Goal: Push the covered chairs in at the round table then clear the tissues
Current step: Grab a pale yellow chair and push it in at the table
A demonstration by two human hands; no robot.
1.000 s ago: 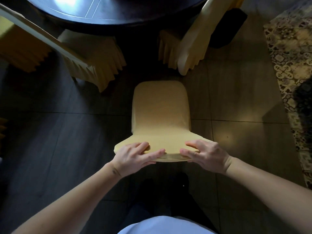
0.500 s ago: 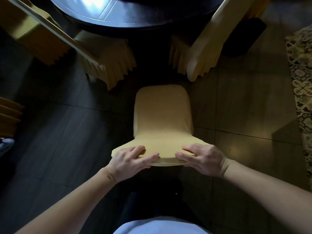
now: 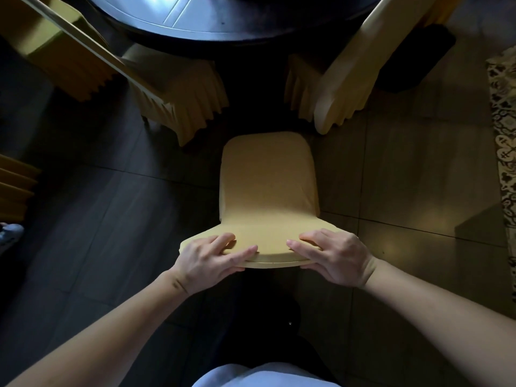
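Hands: as I looked down, my left hand [image 3: 208, 258] and right hand [image 3: 333, 256] gripped the covered chair [image 3: 268, 191] by its backrest top, fingers curled over.
Chair: short of the round table [image 3: 223, 18].
Beyond: two covered chairs flanked it.

A dark tiled floor [image 3: 97, 233] fills most of the view, lighter and glossy toward the right. A patterned rug [image 3: 505, 141] runs along the right edge. At the left edge lies a pale shoe [image 3: 9, 236], only partly in view.
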